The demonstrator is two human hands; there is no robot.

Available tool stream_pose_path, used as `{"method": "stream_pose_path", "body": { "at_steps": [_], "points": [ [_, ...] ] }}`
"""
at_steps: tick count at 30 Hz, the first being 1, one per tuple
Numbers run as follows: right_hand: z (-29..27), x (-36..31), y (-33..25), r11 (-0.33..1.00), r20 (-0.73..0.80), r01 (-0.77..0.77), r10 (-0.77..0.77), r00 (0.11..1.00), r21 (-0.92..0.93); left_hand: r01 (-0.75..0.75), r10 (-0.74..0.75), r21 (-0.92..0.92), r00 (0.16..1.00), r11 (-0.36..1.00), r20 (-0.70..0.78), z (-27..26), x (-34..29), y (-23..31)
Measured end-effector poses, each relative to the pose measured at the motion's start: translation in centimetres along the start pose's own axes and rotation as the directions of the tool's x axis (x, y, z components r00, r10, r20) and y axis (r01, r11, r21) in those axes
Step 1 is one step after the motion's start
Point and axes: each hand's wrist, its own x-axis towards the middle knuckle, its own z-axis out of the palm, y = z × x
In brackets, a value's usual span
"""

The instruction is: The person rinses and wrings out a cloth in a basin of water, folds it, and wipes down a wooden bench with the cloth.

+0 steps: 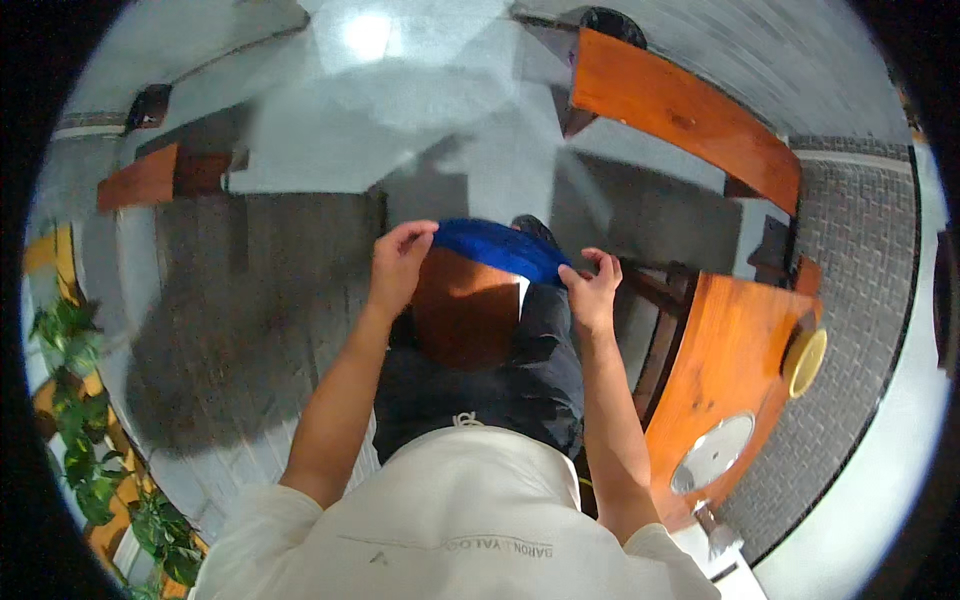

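Left hand (398, 270): pinches blue fabric strip (500, 250), left end.
Right hand (593, 293): grips right end.
Strip position: between hands, 1 o'clock from brown rounded seat (465, 325).
Orange-brown wooden desk (735, 345): 3 o'clock from seat.

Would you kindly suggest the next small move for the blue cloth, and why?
Perhaps lower the blue cloth toward the brown surface: the left hand and right hand hold its opposite ends, and it overlaps that surface's far edge in this view.
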Motion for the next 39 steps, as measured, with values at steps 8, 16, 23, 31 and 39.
{"method": "stream_pose_path", "body": {
  "at_steps": [8, 16, 23, 31, 39],
  "points": [
    [0.9, -4.8, -1.4, 0.866, 0.410, -0.278, 0.094, 0.907, 0.416, -0.440, 0.415, 0.463, 0.895, 0.769, 0.162, -4.6, -4.8, -2.6],
    [6.1, -1.0, 6.1, 0.566, 0.576, 0.686, -0.398, 0.714, -0.458, -0.532, 0.606, 0.666, 0.781, 0.522, 0.149, -3.7, -3.9, -10.4],
    [7.1, 2.5, 10.3, 0.761, 0.413, 0.645, -0.565, 0.714, -0.075, -0.254, 0.323, 0.302, 0.924, 0.919, -0.206, -1.3, -2.7, -15.1],
    [6.7, -0.9, 15.8, 0.785, 0.390, 0.229, -0.509, 0.767, 0.576, -0.462, 0.478, -0.216, 0.878, 0.860, 0.027, -2.4, -4.5, -24.8],
    [3.8, -8.0, 19.0, 0.876, 0.548, 0.091, -0.374, 0.748, 0.473, 0.562, -0.243, -0.555, 0.803, 0.613, 0.545, -0.3, -17.2, -29.2]
  ]
}}
